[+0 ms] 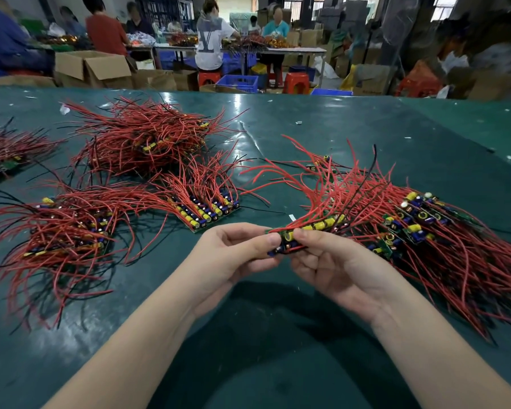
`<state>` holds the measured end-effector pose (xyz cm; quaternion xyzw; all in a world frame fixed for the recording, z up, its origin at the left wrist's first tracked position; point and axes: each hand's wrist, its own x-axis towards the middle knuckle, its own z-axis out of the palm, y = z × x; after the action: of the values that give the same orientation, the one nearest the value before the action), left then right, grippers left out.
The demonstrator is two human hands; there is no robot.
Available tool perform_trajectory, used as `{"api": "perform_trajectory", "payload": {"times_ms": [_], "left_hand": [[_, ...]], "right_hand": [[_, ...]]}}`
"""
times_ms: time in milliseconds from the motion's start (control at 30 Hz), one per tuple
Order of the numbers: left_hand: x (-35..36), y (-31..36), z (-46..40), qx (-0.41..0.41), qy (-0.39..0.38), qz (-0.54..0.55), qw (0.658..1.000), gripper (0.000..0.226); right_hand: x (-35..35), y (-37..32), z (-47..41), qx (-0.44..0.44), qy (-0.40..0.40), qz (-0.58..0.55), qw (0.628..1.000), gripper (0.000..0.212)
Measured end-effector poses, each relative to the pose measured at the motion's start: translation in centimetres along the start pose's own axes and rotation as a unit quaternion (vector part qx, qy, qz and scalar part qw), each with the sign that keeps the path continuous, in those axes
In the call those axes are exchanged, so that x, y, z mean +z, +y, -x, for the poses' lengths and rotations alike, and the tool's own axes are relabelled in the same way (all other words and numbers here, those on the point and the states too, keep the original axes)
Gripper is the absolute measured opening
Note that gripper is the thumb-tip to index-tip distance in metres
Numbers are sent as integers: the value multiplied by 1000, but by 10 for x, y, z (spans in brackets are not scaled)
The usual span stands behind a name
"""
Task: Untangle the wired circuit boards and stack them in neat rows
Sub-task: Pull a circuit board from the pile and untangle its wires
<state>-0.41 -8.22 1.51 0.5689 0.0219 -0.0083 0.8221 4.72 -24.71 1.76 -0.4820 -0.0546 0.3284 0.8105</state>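
Note:
Both hands hold a small bundle of circuit boards (307,228) with yellow and blue capacitors and long red wires, just above the green table. My left hand (233,255) pinches its left end between thumb and fingers. My right hand (334,264) grips the same bundle from the right, fingers curled under it. The bundle's wires fan up and back to the right. A tangled heap of boards and wires (425,231) lies right of my hands. A neat row of boards (207,211) lies just left of centre.
More wired board piles lie at the left (65,231), the back centre (142,140) and the far left edge (3,157). The green table (337,119) stretches back. Beyond it are people at tables, cardboard boxes (92,69), blue crates (239,82) and red stools (295,82).

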Motion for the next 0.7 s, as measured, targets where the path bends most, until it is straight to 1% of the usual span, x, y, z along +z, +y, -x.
{"api": "perform_trajectory", "payload": {"times_ms": [100, 200, 233, 333, 400, 467, 533, 567, 633, 700], "left_hand": [[-3, 3, -1, -16, -5, 45, 999, 2], [-7, 7, -3, -17, 41, 100, 994, 9], [-7, 8, -4, -12, 60, 109, 992, 11], [-7, 7, -8, 8, 95, 113, 989, 10], [-6, 6, -9, 5, 96, 88, 991, 11], [-7, 7, -10, -2, 110, 79, 991, 13], [-13, 12, -11, -3, 148, 140, 979, 11], [-17, 15, -12, 6, 170, 181, 969, 10], [-22, 20, -13, 35, 212, 238, 947, 10], [-23, 21, -13, 55, 238, 266, 932, 20]], "right_hand": [[-2, -6, 1, 5, -5, -43, 999, 18], [-9, -16, 3, -18, 18, -76, 997, 31], [-10, -19, 3, -30, 24, -73, 997, 29], [-8, -19, 0, -84, 52, -61, 993, 8], [-6, -17, -2, -119, 64, -61, 989, 6], [-6, -20, -2, -133, 74, -73, 986, 7], [-12, -28, 0, -141, 106, -120, 977, 8], [-15, -33, 1, -148, 126, -146, 970, 10], [-21, -40, 2, -176, 153, -171, 957, 23], [-22, -40, 2, -204, 154, -169, 952, 34]]}}
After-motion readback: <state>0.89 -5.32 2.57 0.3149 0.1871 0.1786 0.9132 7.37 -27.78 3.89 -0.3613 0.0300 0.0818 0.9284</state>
